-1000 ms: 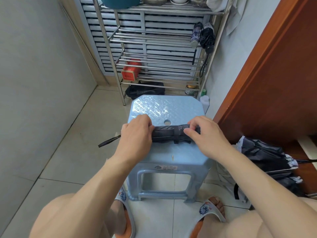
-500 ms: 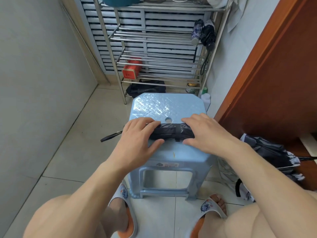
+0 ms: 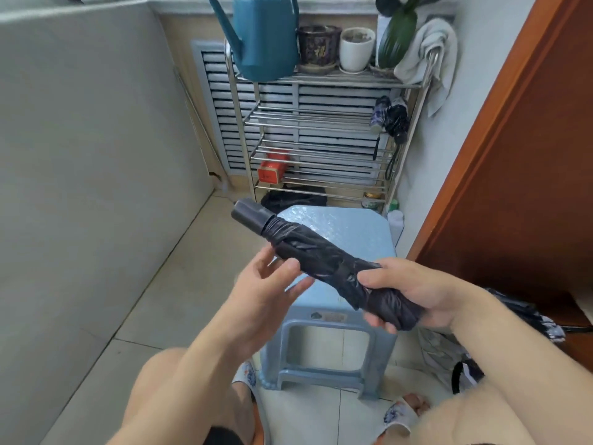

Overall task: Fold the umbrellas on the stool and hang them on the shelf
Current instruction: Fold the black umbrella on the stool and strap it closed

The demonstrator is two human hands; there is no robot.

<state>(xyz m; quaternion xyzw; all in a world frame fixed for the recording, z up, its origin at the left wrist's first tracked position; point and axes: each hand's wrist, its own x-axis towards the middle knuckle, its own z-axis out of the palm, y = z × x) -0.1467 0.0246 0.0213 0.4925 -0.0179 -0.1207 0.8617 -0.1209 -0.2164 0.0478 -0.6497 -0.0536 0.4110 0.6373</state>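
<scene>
The right hand grips one end of the folded umbrella, fingers curled beneath it and thumb across the top. The left hand is spread, palm up, fingertips just under the umbrella. Both forearms reach forward above bare knees.

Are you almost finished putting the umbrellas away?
Partly. Two folded umbrellas already hang on the shelf. The right hand grips a rolled black umbrella above the stool; it isn't hung yet. Another umbrella lies unfolded by the door.
</scene>
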